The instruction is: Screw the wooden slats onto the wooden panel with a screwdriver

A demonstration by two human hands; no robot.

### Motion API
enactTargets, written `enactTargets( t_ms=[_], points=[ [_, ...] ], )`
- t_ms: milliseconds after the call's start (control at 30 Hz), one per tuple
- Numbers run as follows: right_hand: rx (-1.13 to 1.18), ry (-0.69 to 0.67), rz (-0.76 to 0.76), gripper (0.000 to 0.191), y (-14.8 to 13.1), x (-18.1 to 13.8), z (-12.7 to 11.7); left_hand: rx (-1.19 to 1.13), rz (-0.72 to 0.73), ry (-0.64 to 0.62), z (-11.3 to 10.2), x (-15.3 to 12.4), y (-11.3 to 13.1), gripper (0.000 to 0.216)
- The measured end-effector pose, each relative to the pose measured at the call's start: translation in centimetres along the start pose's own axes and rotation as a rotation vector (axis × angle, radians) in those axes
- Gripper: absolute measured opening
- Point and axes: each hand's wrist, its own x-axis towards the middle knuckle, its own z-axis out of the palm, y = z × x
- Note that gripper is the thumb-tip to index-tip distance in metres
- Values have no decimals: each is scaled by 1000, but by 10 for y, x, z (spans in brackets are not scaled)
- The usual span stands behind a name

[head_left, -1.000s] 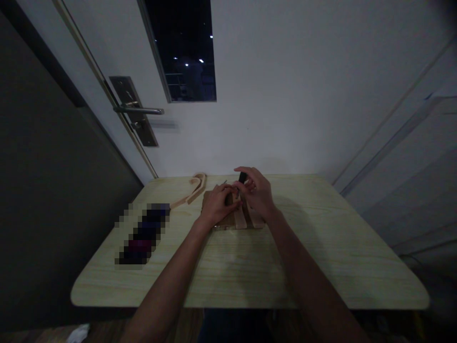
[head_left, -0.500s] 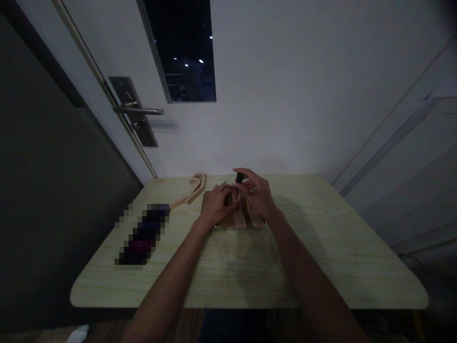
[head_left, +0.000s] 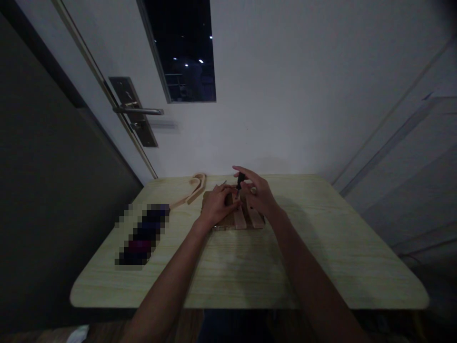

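Note:
My right hand (head_left: 262,194) grips a small screwdriver (head_left: 241,178) by its black handle, with the index finger stretched past the top. The screwdriver leans slightly right, its metal shaft pointing down at a pale wooden strip (head_left: 240,220). My left hand (head_left: 215,206) lies over the left part of a brown board (head_left: 224,224), thumb and fingers closed about the strip beside the screwdriver's tip. Whether a screw sits under the tip is too small to tell. A second wooden strip (head_left: 255,219) lies on the board just to the right, partly below my right hand.
A curved, hook-shaped wooden piece (head_left: 197,190) lies at the table's back left. Nearer on the left is a blurred-out dark object (head_left: 144,236). The pale wood-grain table (head_left: 321,267) meets a white door (head_left: 278,105) with a metal handle (head_left: 139,111).
The screwdriver's handle has tipped a little to the right, and my right hand's fingers have shifted around it. My left hand and the board stay where they were.

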Motion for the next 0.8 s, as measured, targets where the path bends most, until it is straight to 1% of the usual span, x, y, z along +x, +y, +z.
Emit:
enactTargets(
  t_ms=[133,267,333,467,633,700,800],
  points=[
    [-18,64,50,37,3,0,5,-6,-13,5,0,0,0,30],
    [-122,167,98,25,5,0,8,2,-8,7,1,0,-1,31],
    [-148,187,97,23,4,1,8,6,-8,5,1,0,-1,31],
    [-85,145,56,32,1,0,5,-9,-6,4,0,0,-1,29],
    [13,50,5,35,-3,-1,6,-15,-1,5,-1,0,1,27],
    [0,44,4,33,-3,-1,8,-15,2,5,-1,1,1,26],
    [-31,75,44,32,-3,0,11,-6,0,7,-1,1,2,26]
  ],
)
